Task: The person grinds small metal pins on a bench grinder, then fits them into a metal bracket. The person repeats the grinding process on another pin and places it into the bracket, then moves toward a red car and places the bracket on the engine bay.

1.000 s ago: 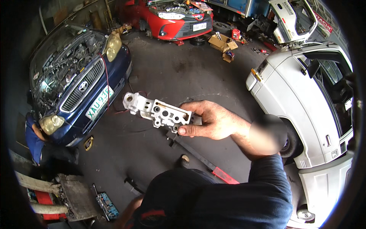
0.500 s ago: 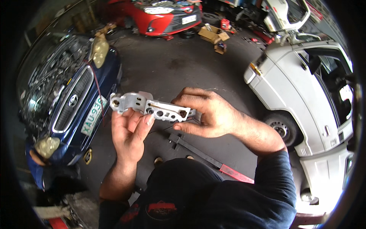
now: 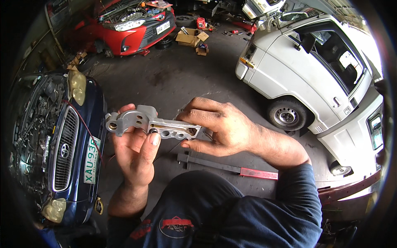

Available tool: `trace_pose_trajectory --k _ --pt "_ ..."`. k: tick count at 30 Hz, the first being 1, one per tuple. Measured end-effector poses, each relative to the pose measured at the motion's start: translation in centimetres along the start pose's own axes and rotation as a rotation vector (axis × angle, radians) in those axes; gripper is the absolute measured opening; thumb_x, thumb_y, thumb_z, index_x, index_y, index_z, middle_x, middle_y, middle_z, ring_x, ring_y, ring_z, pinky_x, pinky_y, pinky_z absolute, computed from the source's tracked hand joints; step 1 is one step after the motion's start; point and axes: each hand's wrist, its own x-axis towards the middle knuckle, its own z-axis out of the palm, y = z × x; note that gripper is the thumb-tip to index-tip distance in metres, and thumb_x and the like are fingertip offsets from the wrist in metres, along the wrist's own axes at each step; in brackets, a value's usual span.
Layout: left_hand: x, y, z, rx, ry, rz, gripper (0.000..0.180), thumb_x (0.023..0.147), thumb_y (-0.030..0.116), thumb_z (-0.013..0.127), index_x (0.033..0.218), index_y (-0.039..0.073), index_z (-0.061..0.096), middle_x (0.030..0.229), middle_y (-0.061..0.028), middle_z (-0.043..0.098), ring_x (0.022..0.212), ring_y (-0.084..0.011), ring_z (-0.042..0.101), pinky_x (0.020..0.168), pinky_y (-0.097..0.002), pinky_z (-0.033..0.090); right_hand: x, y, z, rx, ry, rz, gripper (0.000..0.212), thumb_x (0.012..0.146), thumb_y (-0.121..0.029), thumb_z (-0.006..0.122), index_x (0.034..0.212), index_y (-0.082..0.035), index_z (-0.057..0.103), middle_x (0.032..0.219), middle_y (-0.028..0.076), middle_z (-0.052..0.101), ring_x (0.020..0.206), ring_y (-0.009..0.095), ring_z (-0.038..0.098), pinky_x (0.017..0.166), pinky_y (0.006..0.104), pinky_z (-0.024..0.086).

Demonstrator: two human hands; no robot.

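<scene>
Both hands hold up a silver metal bracket (image 3: 166, 125) in front of my body. It has a curved clamp-like arch and an eyelet at its left end, and a straight arm with several round holes to the right. Under its left part, my left hand (image 3: 135, 155) is closed on it, thumb pressed by a dark hole in the arm. At the other end, my right hand (image 3: 225, 126) grips it, fingers over the top and thumb below. The right fingers partly cover that end.
A dark blue car (image 3: 89, 124) with its engine bay exposed stands at left. A red car (image 3: 142, 33) is at the far left, beside a cardboard box (image 3: 190, 38). At right is a white van (image 3: 285, 70). A black bar with a red end (image 3: 258, 173) lies below my hands.
My view has swung to the right, so the cars have shifted across it. The bracket has tilted slightly, and both hands still hold it.
</scene>
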Motion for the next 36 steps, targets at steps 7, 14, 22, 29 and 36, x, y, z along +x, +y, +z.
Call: trace_pose_trajectory --k 7,14,22,29,36 --pt "0.3 0.9 -0.9 0.02 0.019 0.045 0.067 0.08 0.002 0.062 0.137 -0.001 0.025 0.115 -0.0168 0.054 0.101 -0.0196 0.058 0.091 -0.0342 0.048 1.6 -1.1 -0.1 -0.088 -0.04 -0.024 0.041 0.075 -0.022 0.079 0.109 -0.005 0.064 0.098 0.009 0.061 0.08 0.024 0.065 0.06 0.0323 0.057" --pt "0.0 1.8 -2.1 0.413 -0.061 0.403 0.073 0.075 0.017 0.068 0.128 -0.006 0.025 0.108 -0.0206 0.056 0.095 -0.0213 0.061 0.088 -0.0343 0.05 2.6 -1.3 0.0 -0.177 0.072 -0.278 0.039 0.073 -0.023 0.079 0.107 -0.007 0.069 0.092 0.009 0.06 0.073 0.021 0.065 0.056 0.032 0.055" --pt "-0.3 2.9 -1.8 0.65 0.014 0.69 0.076 0.076 0.035 0.067 0.12 -0.01 0.024 0.1 -0.0189 0.058 0.078 -0.0217 0.068 0.066 -0.0268 0.058 3.8 -0.4 -0.3 -0.25 0.178 -0.567 0.032 0.074 -0.025 0.074 0.103 -0.011 0.072 0.088 0.009 0.061 0.069 0.015 0.062 0.055 0.0275 0.051" --pt "-0.7 4.2 -1.7 0.645 -0.109 0.586 0.073 0.075 0.035 0.072 0.122 -0.003 0.032 0.106 -0.018 0.058 0.085 -0.0197 0.064 0.07 -0.0298 0.056 3.4 -0.2 0.4 -0.176 0.227 -0.589 0.03 0.072 -0.024 0.076 0.099 -0.01 0.074 0.086 0.009 0.061 0.07 0.016 0.062 0.055 0.0275 0.05" --pt "-0.8 3.2 -0.8 0.24 -0.243 0.529 0.085 0.069 0.037 0.086 0.126 0.002 0.035 0.121 -0.0213 0.049 0.101 -0.0255 0.062 0.093 -0.0372 0.051 3.5 0.5 2.4 -0.043 0.323 -0.659 0.04 0.067 -0.022 0.074 0.106 -0.011 0.07 0.098 0.01 0.06 0.074 0.017 0.062 0.058 0.031 0.05"
